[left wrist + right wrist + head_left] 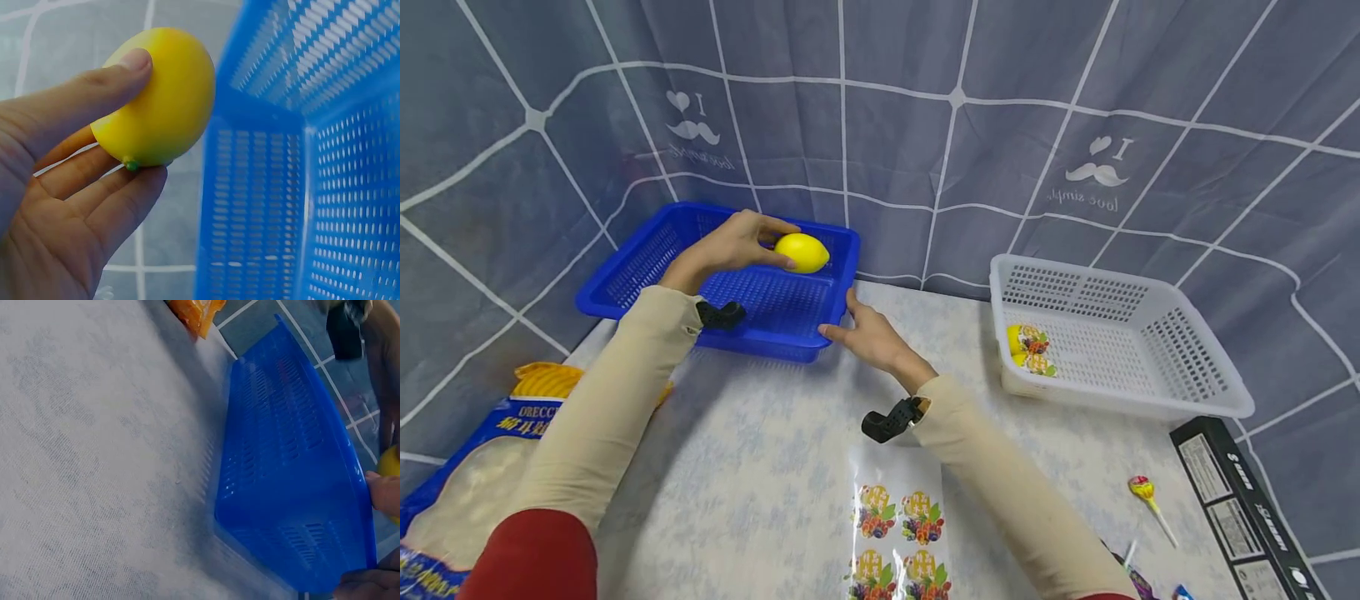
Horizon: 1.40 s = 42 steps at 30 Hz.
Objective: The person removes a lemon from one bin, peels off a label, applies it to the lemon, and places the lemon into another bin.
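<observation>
One yellow lemon pinched in the left hand, above the rim of the blue basket.
In the head view the lemon sits at the basket's two o'clock; only the left wrist view shows its green tip (a small knob, at the fruit's seven o'clock). The right hand grips the basket's edge at four o'clock, and its own wrist view best shows the slotted outer wall. Head view alone takes in the white basket at three o'clock, two stickered yellow things at its nine, and a sticker sheet at six.
</observation>
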Available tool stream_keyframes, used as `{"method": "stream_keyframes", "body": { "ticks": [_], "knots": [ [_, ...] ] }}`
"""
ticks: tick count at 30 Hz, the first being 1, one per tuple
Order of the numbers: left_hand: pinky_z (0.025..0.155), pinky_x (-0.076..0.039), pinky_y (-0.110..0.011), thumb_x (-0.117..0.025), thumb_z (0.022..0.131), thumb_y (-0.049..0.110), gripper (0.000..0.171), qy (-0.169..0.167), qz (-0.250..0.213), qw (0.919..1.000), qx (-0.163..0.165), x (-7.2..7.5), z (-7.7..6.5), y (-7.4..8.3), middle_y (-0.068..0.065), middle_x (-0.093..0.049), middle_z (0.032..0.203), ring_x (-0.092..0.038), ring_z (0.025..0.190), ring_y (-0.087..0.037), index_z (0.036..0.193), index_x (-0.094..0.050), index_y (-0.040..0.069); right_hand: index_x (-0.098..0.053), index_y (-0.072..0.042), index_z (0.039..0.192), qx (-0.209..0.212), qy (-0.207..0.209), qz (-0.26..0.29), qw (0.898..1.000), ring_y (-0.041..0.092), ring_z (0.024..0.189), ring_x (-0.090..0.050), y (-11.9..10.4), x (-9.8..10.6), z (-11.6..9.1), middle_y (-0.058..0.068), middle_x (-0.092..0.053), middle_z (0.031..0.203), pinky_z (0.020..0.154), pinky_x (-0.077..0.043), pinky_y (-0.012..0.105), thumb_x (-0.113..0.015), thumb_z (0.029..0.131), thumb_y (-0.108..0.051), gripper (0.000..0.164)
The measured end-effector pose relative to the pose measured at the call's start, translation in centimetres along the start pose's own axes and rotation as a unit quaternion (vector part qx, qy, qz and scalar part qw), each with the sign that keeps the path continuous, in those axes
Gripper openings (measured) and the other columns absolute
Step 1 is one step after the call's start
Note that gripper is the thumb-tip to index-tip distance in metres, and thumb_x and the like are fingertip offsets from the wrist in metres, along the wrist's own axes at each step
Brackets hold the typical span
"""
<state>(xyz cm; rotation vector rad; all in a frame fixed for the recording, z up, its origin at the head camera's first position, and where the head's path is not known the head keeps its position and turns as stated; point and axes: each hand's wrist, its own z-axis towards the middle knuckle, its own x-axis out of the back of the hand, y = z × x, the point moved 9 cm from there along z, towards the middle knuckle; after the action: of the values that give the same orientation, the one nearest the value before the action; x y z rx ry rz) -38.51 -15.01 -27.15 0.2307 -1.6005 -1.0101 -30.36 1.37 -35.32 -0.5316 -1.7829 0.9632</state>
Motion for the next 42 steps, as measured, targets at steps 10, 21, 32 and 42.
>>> {"method": "stream_keyframes", "body": {
  "ticks": [10, 21, 32, 42],
  "knots": [
    [0.095, -0.052, -0.038, -0.077, 0.086, 0.015, 0.057, 0.036, -0.052, 0.9974, -0.036, -0.3, -3.9, 2.7, -0.019, -0.061, 0.131, -0.059, 0.12, -0.034, 0.138, -0.055, 0.001, -0.005, -0.008, 0.157, -0.002, -0.001, -0.029, 1.0, 0.026, 0.146, -0.024, 0.4, 0.0, -0.2, 0.007, -0.017, 0.162, 0.116, -0.026, 0.046, -0.058, 0.097, -0.047, 0.089],
    [0.09, -0.054, -0.029, -0.077, 0.086, 0.008, 0.055, 0.014, -0.115, 0.9911, -0.065, -3.6, -5.4, 3.8, -0.019, -0.061, 0.13, -0.061, 0.117, -0.032, 0.136, -0.056, -0.003, -0.012, -0.011, 0.158, 0.036, 0.011, -0.048, 0.998, 0.025, 0.146, -0.024, 1.3, 2.1, -0.8, 0.006, -0.019, 0.162, 0.117, -0.025, 0.045, -0.057, 0.098, -0.047, 0.083],
    [0.093, -0.053, -0.036, -0.078, 0.084, 0.009, 0.057, -0.013, -0.118, 0.9901, -0.075, -6.8, -5.4, 5.1, -0.017, -0.06, 0.132, -0.062, 0.116, -0.03, 0.136, -0.056, -0.001, -0.027, -0.005, 0.154, 0.172, -0.013, 0.143, 0.975, 0.014, 0.144, -0.03, 1.1, 4.5, -4.0, 0.006, -0.029, 0.159, 0.115, -0.028, 0.029, -0.068, 0.094, -0.014, 0.073],
    [0.091, -0.054, -0.034, -0.076, 0.086, 0.004, 0.055, -0.036, -0.14, 0.9845, -0.1, -9.8, -4.3, 7.1, -0.02, -0.058, 0.134, -0.061, 0.117, -0.032, 0.136, -0.055, -0.004, -0.037, 0.0, 0.149, 0.188, -0.003, 0.209, 0.96, 0.026, 0.134, -0.046, 1.3, 5.2, -5.2, 0.014, -0.039, 0.153, 0.101, -0.046, 0.03, -0.069, 0.091, -0.002, 0.067]
  ]
}}
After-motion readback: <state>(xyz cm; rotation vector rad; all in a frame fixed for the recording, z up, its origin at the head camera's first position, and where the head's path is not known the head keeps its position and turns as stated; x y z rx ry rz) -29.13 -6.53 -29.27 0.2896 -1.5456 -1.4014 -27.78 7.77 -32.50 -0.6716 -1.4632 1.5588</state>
